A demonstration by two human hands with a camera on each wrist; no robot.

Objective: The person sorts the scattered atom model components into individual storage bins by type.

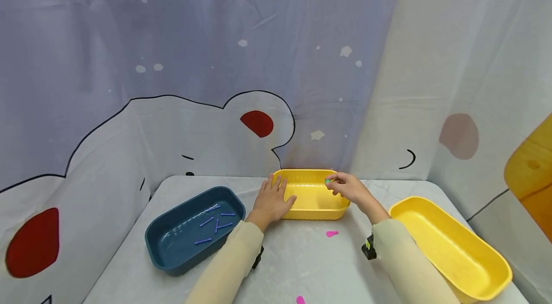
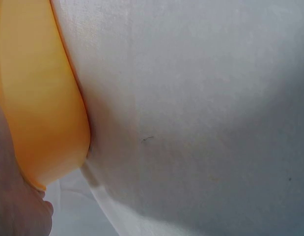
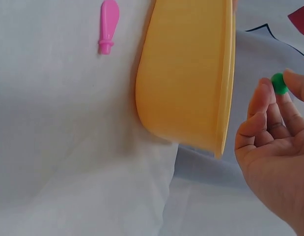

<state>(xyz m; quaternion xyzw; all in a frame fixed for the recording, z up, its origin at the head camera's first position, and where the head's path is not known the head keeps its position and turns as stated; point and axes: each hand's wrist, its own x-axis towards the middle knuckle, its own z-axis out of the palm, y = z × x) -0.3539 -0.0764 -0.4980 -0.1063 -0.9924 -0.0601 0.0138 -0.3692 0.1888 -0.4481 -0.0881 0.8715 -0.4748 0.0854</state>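
Observation:
My right hand (image 1: 351, 188) pinches a small green ball (image 3: 279, 83) between thumb and fingertips. It is over the right end of the middle yellow tray (image 1: 311, 214), above the tray's rim. My left hand (image 1: 270, 202) lies on the left end of that same tray, fingers straight and spread across its rim. The left wrist view shows part of the left hand (image 2: 16, 196) against the tray's orange-looking side wall (image 2: 43, 98). On the table in front of the tray is a pink paddle-shaped piece (image 3: 109, 22) with a short ridged stem.
A dark blue tray (image 1: 166, 246) holding several thin blue-purple sticks (image 1: 207, 221) stands to the left. Another yellow tray (image 1: 457, 246) stands at the right beside my forearm. A second pink piece (image 1: 300, 299) lies near the bottom edge. A printed curtain (image 1: 207, 131) hangs behind the table.

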